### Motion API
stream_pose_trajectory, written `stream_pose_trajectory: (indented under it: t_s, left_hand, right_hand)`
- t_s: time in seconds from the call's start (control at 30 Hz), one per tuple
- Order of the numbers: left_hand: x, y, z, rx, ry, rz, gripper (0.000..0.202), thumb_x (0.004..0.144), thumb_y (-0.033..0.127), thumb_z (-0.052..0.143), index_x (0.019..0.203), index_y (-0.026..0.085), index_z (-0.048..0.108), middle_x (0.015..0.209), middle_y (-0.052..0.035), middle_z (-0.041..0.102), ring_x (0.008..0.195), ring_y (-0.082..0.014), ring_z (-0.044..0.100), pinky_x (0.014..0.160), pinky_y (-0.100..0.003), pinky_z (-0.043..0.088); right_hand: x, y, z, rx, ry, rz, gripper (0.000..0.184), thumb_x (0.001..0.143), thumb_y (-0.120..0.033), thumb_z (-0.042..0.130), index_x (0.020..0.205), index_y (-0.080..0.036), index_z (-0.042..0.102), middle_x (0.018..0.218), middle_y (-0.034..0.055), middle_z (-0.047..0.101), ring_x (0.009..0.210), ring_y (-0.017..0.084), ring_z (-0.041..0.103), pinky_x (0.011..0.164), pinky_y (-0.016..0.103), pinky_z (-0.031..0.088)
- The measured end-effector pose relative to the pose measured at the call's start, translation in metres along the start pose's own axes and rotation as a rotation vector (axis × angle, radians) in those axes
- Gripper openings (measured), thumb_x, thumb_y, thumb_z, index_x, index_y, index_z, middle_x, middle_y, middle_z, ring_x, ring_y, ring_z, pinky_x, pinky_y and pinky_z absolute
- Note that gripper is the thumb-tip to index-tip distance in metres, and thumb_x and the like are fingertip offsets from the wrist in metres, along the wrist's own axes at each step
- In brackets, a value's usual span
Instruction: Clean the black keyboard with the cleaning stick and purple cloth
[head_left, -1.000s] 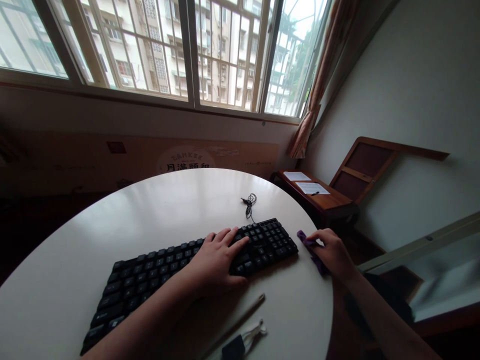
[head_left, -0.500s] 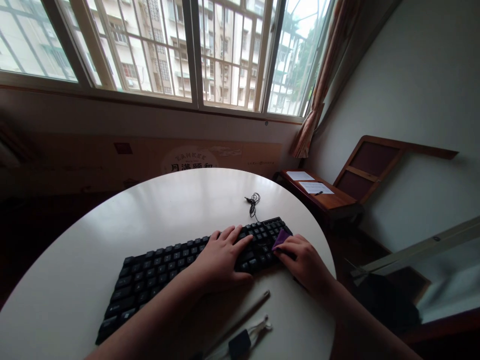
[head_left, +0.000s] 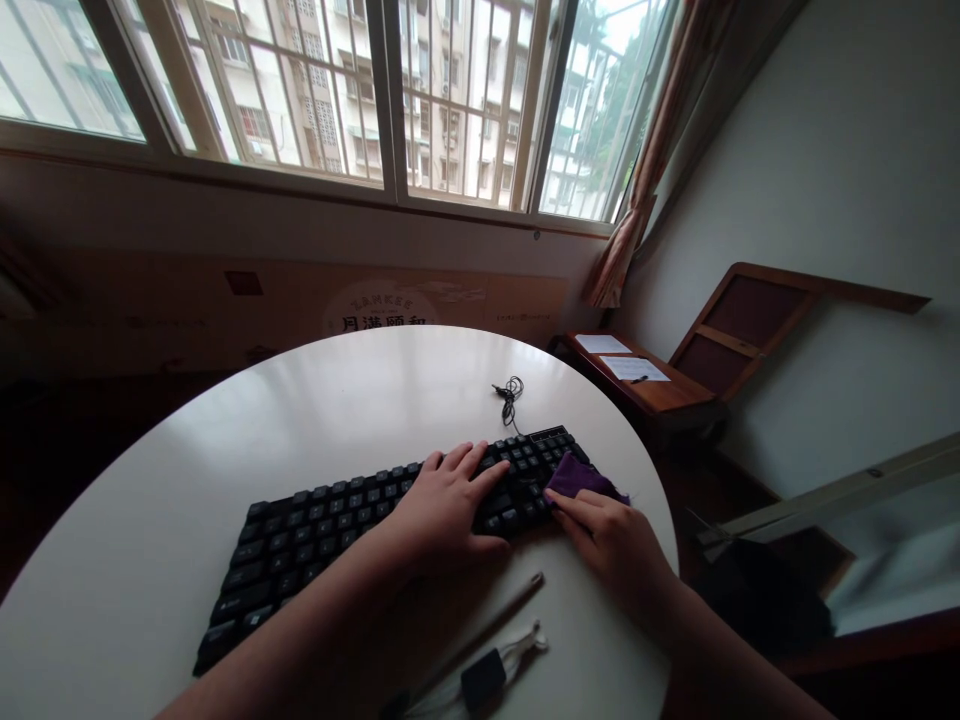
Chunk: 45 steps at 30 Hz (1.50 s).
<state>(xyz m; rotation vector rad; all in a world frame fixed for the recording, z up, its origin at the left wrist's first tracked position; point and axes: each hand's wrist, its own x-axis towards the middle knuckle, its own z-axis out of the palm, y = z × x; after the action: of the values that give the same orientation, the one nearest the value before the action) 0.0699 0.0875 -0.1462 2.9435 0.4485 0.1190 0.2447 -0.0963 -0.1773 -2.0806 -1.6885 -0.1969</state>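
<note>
A black keyboard (head_left: 330, 525) lies slantwise on a round white table (head_left: 315, 410). My left hand (head_left: 442, 510) rests flat on its right half, fingers stretched over the keys. My right hand (head_left: 611, 540) presses a purple cloth (head_left: 577, 478) against the keyboard's right end, fingers closed on the cloth. The keyboard's black cable (head_left: 510, 397) lies coiled on the table behind it.
A thin wooden stick (head_left: 480, 630) and a small black item with white cord (head_left: 491, 670) lie near the table's front edge. A dark wooden side table (head_left: 645, 390) with papers stands at right. A window with bars runs along the back wall.
My right hand moved left from the table's right edge with the purple cloth onto the keyboard's right end, and the cloth now lies spread there. My left hand stayed put.
</note>
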Motion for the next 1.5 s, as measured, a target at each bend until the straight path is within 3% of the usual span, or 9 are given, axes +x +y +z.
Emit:
stream_pose_trajectory:
  t_s: [0.2,0.5,0.63,0.93,1.13,1.27,1.37,1.5]
  left_hand:
    - [0.0,-0.001,0.0,-0.001,0.0,0.007,0.095,0.067,0.07,0.064,0.149,0.033,0.031,0.159,-0.0112,0.02,0.143,-0.0376,0.021,0.113,-0.057,0.019]
    - [0.0,-0.001,0.0,0.006,-0.008,0.001,0.094,0.067,0.068,0.065,0.148,0.034,0.032,0.159,-0.0105,0.021,0.143,-0.0371,0.021,0.113,-0.057,0.018]
    - [0.0,-0.001,0.0,-0.012,-0.006,0.001,0.095,0.067,0.068,0.066,0.148,0.033,0.031,0.159,-0.01,0.02,0.143,-0.0381,0.02,0.113,-0.057,0.017]
    - [0.0,0.0,-0.001,-0.026,-0.013,0.001,0.095,0.067,0.068,0.066,0.148,0.033,0.031,0.159,-0.0107,0.02,0.143,-0.0379,0.019,0.113,-0.057,0.017]
    - [-0.001,-0.001,0.0,-0.037,-0.009,0.002,0.096,0.067,0.069,0.066,0.149,0.033,0.031,0.159,-0.0098,0.018,0.143,-0.0385,0.019,0.113,-0.057,0.016]
    - [-0.001,-0.001,0.001,-0.032,-0.003,0.008,0.096,0.067,0.069,0.065,0.149,0.033,0.03,0.159,-0.0109,0.018,0.144,-0.0382,0.019,0.113,-0.058,0.016]
    - [0.0,0.0,-0.001,-0.028,-0.012,0.005,0.096,0.067,0.069,0.066,0.149,0.032,0.031,0.159,-0.0119,0.019,0.144,-0.0379,0.019,0.113,-0.058,0.016]
    - [-0.001,0.0,-0.001,-0.028,-0.015,-0.004,0.096,0.067,0.069,0.066,0.148,0.033,0.031,0.159,-0.0106,0.019,0.143,-0.0385,0.019,0.113,-0.058,0.017]
  right_hand:
    - [-0.004,0.001,-0.005,-0.021,-0.042,0.014,0.033,0.097,-0.03,0.045,0.121,-0.025,0.066,0.086,0.0049,0.07,0.075,0.018,0.066,0.063,0.025,0.047]
    - [0.017,-0.001,-0.008,-0.051,-0.173,0.092,0.032,0.096,-0.029,0.045,0.122,-0.027,0.064,0.109,0.0051,0.072,0.091,0.024,0.069,0.074,0.031,0.049]
    - [0.017,0.001,-0.01,-0.064,-0.195,0.147,0.03,0.094,-0.028,0.047,0.119,-0.025,0.063,0.104,0.0056,0.073,0.088,0.025,0.07,0.07,0.032,0.048]
    - [0.016,0.005,-0.011,-0.097,-0.076,0.104,0.018,0.09,-0.033,0.055,0.092,-0.026,0.072,0.088,0.0026,0.075,0.074,0.022,0.069,0.062,0.029,0.046]
    - [-0.004,0.007,0.001,-0.035,0.054,0.021,0.027,0.093,-0.031,0.051,0.108,-0.024,0.072,0.097,0.0072,0.074,0.084,0.022,0.069,0.071,0.029,0.05]
    - [-0.003,0.012,-0.008,0.09,-0.067,0.015,0.036,0.096,-0.034,0.045,0.124,-0.023,0.065,0.105,0.0073,0.072,0.089,0.021,0.069,0.075,0.03,0.052]
    - [0.004,0.017,-0.017,0.225,-0.161,0.048,0.036,0.095,-0.029,0.042,0.122,-0.023,0.066,0.111,0.0065,0.071,0.096,0.021,0.068,0.082,0.031,0.052]
    - [0.017,0.02,-0.025,0.255,-0.211,0.031,0.035,0.088,-0.023,0.051,0.117,-0.024,0.07,0.109,0.0066,0.072,0.095,0.023,0.069,0.085,0.034,0.052]
